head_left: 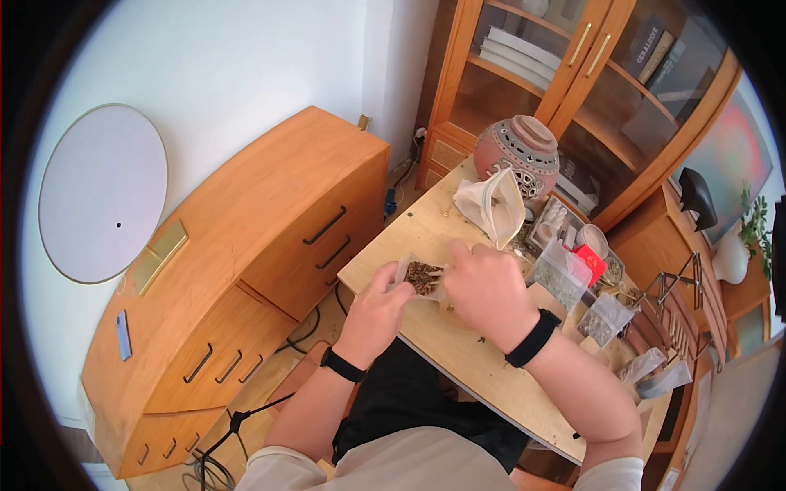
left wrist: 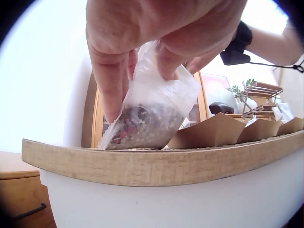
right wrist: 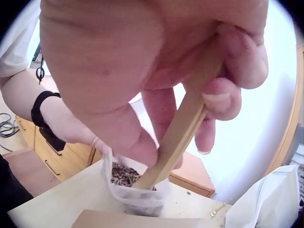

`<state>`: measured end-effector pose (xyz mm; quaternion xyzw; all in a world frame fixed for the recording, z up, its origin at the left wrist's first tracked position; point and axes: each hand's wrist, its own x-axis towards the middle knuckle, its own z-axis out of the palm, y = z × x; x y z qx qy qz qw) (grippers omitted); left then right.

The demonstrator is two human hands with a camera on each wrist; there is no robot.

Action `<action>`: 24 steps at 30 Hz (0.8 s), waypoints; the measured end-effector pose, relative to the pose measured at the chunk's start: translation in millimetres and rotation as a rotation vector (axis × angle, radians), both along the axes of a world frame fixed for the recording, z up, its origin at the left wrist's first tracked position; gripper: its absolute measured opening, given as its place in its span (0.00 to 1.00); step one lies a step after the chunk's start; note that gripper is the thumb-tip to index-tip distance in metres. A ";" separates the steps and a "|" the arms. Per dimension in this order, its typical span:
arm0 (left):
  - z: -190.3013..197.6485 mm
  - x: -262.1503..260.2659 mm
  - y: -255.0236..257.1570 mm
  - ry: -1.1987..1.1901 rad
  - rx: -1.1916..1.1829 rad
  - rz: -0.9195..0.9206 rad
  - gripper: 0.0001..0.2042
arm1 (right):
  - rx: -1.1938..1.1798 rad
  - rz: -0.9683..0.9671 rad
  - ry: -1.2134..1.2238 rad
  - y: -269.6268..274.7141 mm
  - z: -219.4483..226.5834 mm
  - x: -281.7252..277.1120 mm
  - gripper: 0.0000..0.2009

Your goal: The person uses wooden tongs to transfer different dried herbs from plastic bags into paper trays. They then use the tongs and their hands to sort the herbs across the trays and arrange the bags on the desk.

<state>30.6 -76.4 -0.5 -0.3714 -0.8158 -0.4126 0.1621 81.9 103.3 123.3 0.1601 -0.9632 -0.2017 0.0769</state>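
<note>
My left hand (head_left: 372, 315) holds the rim of a small translucent plastic bag (left wrist: 156, 102), its mouth open, low at the table's edge. Inside lies a dried plant mix (right wrist: 122, 175), brown with bits of dark pink. Over the bag, my right hand (head_left: 490, 290) grips light wooden tongs (right wrist: 185, 116) between thumb and fingers. The tongs slant down, and their tips reach into the dried mix. Part of the bag's near side is hidden behind the left fingers in the left wrist view.
On the wooden table (head_left: 426, 233), a larger open zip bag (head_left: 495, 209) stands before a patterned clay pot (head_left: 524, 151). Several filled bags, a red packet (head_left: 589, 263) and brown paper trays (left wrist: 209, 131) line the right side. A drawer cabinet (head_left: 270, 196) stands left.
</note>
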 end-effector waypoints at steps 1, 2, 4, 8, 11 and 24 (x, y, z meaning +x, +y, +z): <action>0.6 0.2 0.0 -0.001 -0.004 -0.006 0.06 | -0.018 -0.009 0.055 0.4 -6.3 1.3 0.05; 0.5 0.0 0.1 -0.002 -0.002 -0.005 0.06 | -0.037 -0.019 0.109 0.8 -11.0 2.3 0.05; 0.1 -0.4 -0.3 0.000 0.037 -0.020 0.06 | -0.066 -0.016 0.150 1.4 -15.3 3.3 0.04; 3.5 -0.3 -1.9 -0.088 0.047 -0.040 0.04 | -0.113 -0.008 0.210 5.6 -21.2 3.5 0.03; 3.5 -0.3 -2.2 -0.088 0.033 -0.038 0.04 | -0.121 -0.018 0.204 4.9 -22.3 3.0 0.03; -0.4 2.2 -0.5 -0.093 0.015 -0.048 0.04 | -0.097 -0.074 0.181 -0.5 -23.8 -2.3 0.03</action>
